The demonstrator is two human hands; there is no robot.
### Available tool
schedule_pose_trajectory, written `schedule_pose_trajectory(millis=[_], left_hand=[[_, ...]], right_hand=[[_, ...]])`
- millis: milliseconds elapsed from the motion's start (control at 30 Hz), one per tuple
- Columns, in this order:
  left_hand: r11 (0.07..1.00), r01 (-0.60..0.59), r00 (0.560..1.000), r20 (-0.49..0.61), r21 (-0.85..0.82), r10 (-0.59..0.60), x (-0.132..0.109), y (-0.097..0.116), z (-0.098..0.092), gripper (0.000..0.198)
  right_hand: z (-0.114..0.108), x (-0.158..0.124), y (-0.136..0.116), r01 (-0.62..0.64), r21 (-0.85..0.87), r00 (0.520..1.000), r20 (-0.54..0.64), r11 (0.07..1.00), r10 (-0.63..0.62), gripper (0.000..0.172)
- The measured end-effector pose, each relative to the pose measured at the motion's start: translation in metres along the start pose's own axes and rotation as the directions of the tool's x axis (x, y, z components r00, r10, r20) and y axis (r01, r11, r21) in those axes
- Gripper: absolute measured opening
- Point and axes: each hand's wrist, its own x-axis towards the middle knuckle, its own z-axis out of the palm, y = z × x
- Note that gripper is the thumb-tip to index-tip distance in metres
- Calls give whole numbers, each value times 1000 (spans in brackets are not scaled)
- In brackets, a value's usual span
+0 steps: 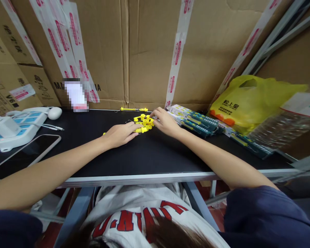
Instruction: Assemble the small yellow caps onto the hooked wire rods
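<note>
My left hand (pixel 121 134) is closed over a slim yellow tube-shaped tool (pixel 141 130). One yellow end sticks out past the fingers, and a bit of yellow shows behind the wrist; the palm hides the middle. A small heap of yellow plastic pieces (pixel 145 119) lies on the black tabletop just beyond it. At the heap's right side, my right hand (pixel 165 121) has its fingers bent down with the tips among the pieces; what they pinch is hidden. Further back, another yellow tool (pixel 134 109) with a wire hook lies along the cardboard wall.
Flat printed packages (pixel 196 120) are stacked to the right, near a yellow plastic bag (pixel 250 100) and a clear plastic container (pixel 286 120). At left are a power strip (pixel 33 120), cables and a phone (pixel 26 155). Large cardboard (pixel 150 51) closes off the back.
</note>
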Motion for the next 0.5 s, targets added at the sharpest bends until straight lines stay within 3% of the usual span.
schedule_pose_trajectory(millis=[200,500], left_hand=[[1000,17,999,-31,-6,-17,-1,-1,2,45],[999,7,998,-56,-48,-10,-1,-3,8,45]], right_hand=[[-1,-4,-30,93,210,985,121,973,-120,38],[7,-8,-36,23,434,980,170,901,-106,31]])
